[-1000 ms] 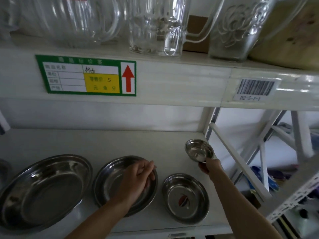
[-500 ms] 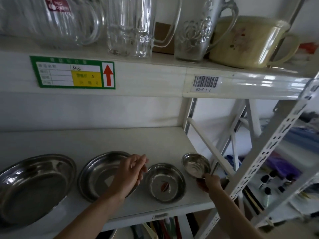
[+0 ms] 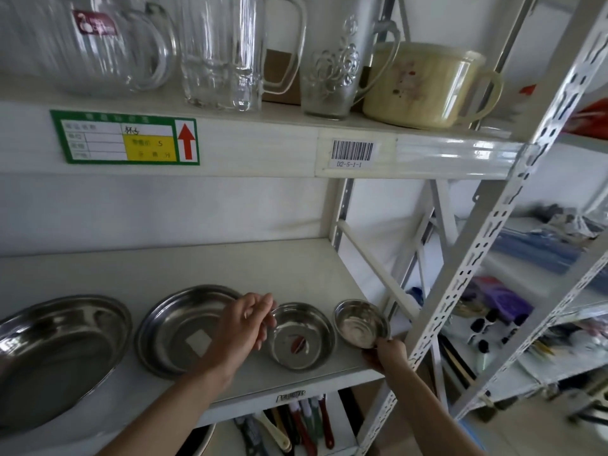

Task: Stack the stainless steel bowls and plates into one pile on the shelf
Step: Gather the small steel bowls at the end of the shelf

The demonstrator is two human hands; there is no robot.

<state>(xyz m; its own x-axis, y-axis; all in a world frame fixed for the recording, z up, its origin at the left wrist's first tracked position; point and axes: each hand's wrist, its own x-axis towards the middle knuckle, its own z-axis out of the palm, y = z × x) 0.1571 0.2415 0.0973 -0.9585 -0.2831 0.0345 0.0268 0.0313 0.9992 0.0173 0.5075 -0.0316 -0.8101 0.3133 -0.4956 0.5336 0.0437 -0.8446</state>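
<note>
Four stainless steel dishes stand in a row on the white shelf [image 3: 204, 268]. From the left: a large plate [image 3: 56, 353], a medium plate [image 3: 177, 327], a small bowl [image 3: 301, 337] with a red sticker inside, and a tiny bowl [image 3: 360, 322]. My right hand [image 3: 385, 355] grips the near rim of the tiny bowl, which is tilted at the shelf's right front corner. My left hand [image 3: 245, 327] hovers with loosely curled fingers over the gap between the medium plate and the small bowl, holding nothing.
The shelf above carries glass mugs [image 3: 217, 51] and a cream plastic pot [image 3: 424, 83]. A white perforated upright [image 3: 493, 232] and a diagonal brace [image 3: 378, 271] stand right beside the tiny bowl. Utensils [image 3: 289, 426] lie on the shelf below.
My left hand came off the medium plate and shifted right toward the small bowl. My right hand brought the tiny bowl from the back of the shelf to the front edge.
</note>
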